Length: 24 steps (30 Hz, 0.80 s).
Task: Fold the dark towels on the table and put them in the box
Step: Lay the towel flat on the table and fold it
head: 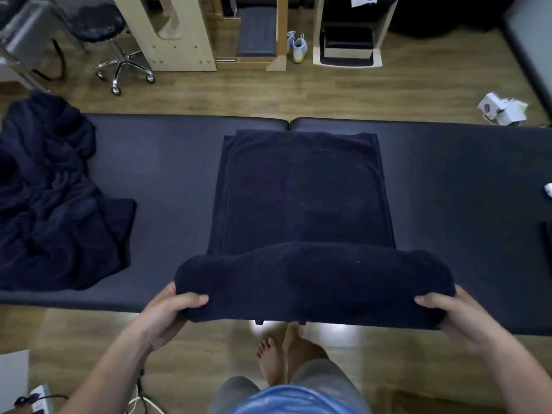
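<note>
The left hand [167, 312] grips the near-left corner of the dark towel [301, 204], thumb lying on top and the other fingers tucked out of sight beneath the cloth; the right hand [448, 312] grips the near-right corner the same way, its fingers likewise hidden under the fabric; between the hands the towel's near edge is lifted clear of the tabletop [167, 174] and bulges in a thick roll, while the rest of the towel lies flat beyond the hands, folded lengthwise with an under-layer showing along its left side; its far edge reaches almost to the tabletop's far rim. Well off to the left of the left hand lies a heap of dark towels [50, 198], crumpled, cut off by the picture's edge, so how many it holds cannot be told. Far to the right of the right hand, a small white thing [548, 189] and a dark edge [547, 246] are cropped and cannot be made out. Below the hands bare feet [280, 351] stand on the wooden floor [239, 94]; beyond the tabletop stands a wheeled stool [110, 40].
</note>
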Motion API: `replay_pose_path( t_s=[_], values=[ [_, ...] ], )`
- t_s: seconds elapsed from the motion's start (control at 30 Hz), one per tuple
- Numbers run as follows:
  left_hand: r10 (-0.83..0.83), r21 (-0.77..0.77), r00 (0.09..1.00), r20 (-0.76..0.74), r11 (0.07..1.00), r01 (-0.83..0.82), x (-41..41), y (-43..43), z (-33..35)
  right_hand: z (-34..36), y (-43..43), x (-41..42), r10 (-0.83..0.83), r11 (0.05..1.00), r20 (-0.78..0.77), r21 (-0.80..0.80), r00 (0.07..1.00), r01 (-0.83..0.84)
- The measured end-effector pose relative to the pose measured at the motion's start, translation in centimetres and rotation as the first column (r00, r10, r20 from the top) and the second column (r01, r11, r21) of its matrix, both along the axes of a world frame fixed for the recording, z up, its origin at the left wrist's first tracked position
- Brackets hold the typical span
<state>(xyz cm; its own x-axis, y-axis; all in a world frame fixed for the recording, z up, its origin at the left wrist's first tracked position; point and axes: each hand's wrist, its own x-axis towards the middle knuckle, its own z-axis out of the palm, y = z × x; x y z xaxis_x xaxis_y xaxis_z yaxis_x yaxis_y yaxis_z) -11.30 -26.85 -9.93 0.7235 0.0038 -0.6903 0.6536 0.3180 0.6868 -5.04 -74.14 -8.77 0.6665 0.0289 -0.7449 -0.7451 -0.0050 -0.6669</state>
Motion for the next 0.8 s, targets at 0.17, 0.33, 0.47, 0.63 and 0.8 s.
replay_pose_path(
  t_s=[0.17, 0.33, 0.47, 0.63, 0.8],
  values=[
    [-0.086, 0.003, 0.996, 0.001, 0.996, 0.086, -3.5, 0.4, -0.2, -1.3, -2.4, -3.3, 0.187, 0.982, 0.003, -0.008, 0.982, -0.187],
    [-0.098, 0.055, 0.992, 0.083, 0.994, 0.094, -1.4, 0.9, 0.1, -1.2, -1.8, -1.4, 0.080, 0.996, 0.063, -0.032, 0.995, -0.078],
    [0.097, 0.083, 0.984, 0.150, 0.991, -0.110, 4.6, 0.6, -0.5, -1.3, 0.2, 3.5, -0.113, 0.992, 0.198, -0.024, 0.974, 0.120],
    [0.037, 0.281, 0.999, 0.036, 0.958, -0.046, 7.9, -0.7, -3.3, -3.1, 0.9, 5.9, 0.049, 0.969, 0.077, -0.244, 0.996, -0.028],
    [-0.060, 0.503, 0.989, -0.134, 0.856, 0.120, 6.2, -1.3, -7.2, -7.5, 1.1, 4.1, 0.096, 0.900, -0.001, -0.427, 0.995, -0.087]
  ],
)
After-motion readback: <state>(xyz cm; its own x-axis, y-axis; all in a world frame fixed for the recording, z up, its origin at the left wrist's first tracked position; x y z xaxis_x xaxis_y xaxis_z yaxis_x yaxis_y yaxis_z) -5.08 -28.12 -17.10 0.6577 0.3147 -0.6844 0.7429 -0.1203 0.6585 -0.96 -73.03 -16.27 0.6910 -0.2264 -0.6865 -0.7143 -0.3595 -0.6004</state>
